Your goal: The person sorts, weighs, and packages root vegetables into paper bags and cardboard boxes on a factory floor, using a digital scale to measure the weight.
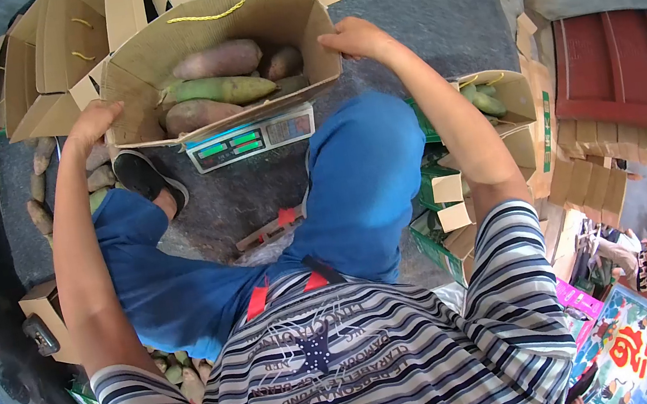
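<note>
Brown cardboard stood open in the carton, which sat on or just above the digital scale, its contact partly hidden. Several thick roots, green and purplish, already lay inside, and its top was unclosed. More open cartons stood at the far left; loose roots lay on the floor at the left, not boxed, and another carton at the right held green ones. Both arms reached forward, spread around the carton. The left hand had its fingers closed on the near-left edge; the right hand pinched the right edge.
</note>
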A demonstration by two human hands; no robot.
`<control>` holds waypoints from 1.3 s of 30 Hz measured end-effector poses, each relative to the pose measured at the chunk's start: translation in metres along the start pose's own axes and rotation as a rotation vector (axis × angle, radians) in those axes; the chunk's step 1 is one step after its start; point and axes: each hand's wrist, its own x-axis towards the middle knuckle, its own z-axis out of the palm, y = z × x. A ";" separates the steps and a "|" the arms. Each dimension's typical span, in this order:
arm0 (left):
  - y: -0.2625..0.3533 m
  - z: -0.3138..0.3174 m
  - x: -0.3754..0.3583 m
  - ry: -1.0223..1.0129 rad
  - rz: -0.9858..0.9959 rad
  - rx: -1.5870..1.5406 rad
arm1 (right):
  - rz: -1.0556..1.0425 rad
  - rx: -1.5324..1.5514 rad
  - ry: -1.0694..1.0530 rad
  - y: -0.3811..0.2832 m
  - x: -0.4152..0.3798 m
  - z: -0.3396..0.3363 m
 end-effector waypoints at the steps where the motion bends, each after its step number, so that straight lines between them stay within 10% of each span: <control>1: 0.001 0.000 0.001 -0.013 0.029 0.026 | -0.007 -0.007 0.002 0.001 0.000 0.001; 13: 0.100 0.047 -0.040 -0.232 0.208 -0.125 | 0.029 0.075 0.304 0.097 -0.024 -0.067; 27: 0.283 0.312 0.014 -0.501 0.368 -0.584 | 0.430 -0.585 0.703 0.274 -0.086 -0.197; 33: 0.264 0.237 -0.034 -0.523 0.869 -0.078 | 0.373 -0.506 0.775 0.347 -0.048 -0.166; 39: 0.199 0.105 -0.118 -0.432 0.923 0.360 | -0.245 -0.279 0.867 0.166 -0.011 -0.125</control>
